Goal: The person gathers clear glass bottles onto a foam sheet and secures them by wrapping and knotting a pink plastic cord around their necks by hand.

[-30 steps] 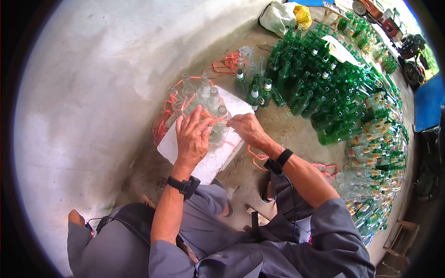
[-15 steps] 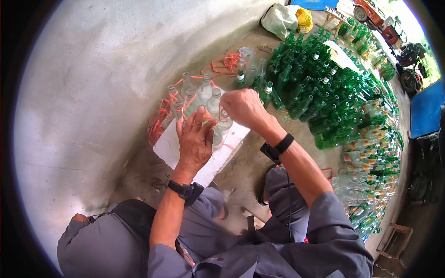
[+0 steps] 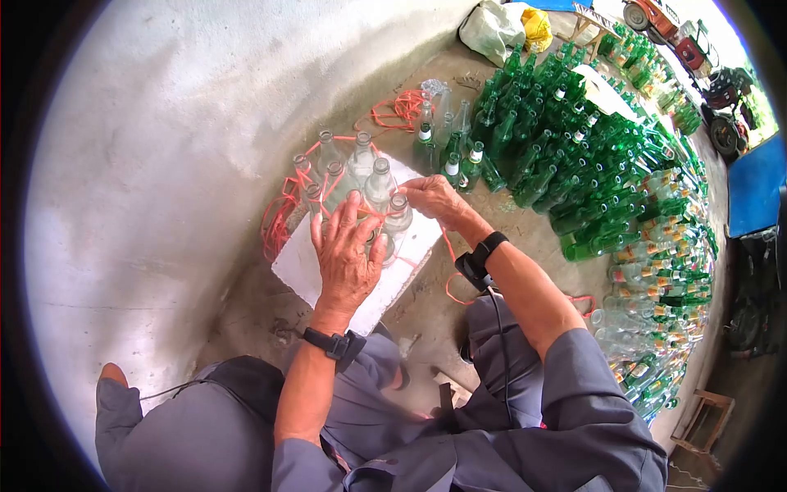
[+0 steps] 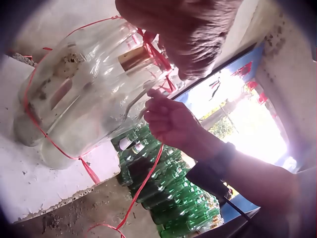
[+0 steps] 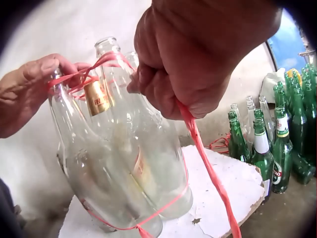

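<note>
A cluster of clear glass bottles [image 3: 379, 182] stands upright on a white slab [image 3: 299, 266], ringed by red plastic twine low on their bodies and at their necks. My left hand [image 3: 348, 266] rests on the near bottle necks with its fingers spread. In the right wrist view, fingers of the left hand [image 5: 29, 94] touch a neck where the twine passes. At the right side of the cluster my right hand [image 3: 434, 199] grips the red twine [image 5: 210, 171], whose tail hangs down from the fist. Gold foil [image 5: 97, 98] covers one neck.
Coils of red twine [image 3: 279, 230] lie left of the slab, with another coil [image 3: 402, 111] behind. Many green bottles [image 3: 533, 123] crowd the floor at the right, with clear ones [image 3: 631, 320] nearer. A concrete wall [image 3: 164, 164] rises on the left. White and yellow sacks [image 3: 492, 33] sit farther back.
The right hand rose and swung over the bottle tops half a second ago, then came back down to the right of the cluster, still gripping twine. The left hand stays on the necks.
</note>
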Demonstrator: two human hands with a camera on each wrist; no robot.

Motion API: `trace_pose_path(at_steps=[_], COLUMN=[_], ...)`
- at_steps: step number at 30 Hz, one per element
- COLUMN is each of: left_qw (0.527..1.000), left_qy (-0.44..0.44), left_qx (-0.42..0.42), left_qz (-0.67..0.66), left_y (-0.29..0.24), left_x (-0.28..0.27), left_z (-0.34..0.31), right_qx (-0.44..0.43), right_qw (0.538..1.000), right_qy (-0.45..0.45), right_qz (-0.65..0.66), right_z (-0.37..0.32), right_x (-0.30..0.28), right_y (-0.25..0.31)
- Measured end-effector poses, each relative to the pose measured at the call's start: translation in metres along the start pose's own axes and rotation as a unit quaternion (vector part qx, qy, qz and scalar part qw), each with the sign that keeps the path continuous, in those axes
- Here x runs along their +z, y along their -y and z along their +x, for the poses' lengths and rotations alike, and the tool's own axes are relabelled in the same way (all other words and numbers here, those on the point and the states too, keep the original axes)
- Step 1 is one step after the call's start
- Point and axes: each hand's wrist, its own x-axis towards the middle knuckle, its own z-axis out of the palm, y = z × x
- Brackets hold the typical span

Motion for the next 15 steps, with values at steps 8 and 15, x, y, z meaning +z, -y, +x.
trace_pose_path(at_steps=[8,15], left_qw=[0.999,0.989], left_qy=[0.003,0.088], left_qx=[-0.002,-0.026], left_qz=[-0.033,-0.115], left_y=[0.006,0.02], left_x=[-0.003,-0.04], left_z=[0.001,-0.005], right_qx=[-0.041,-0.032], right_qw=[0.998,0.999], right_qy=[-0.038,-0.017], right_qz=[-0.018,-0.029], right_z=[-0.017,-0.036], right_x=[0.017,0.032], right_y=[0.007,-0.003])
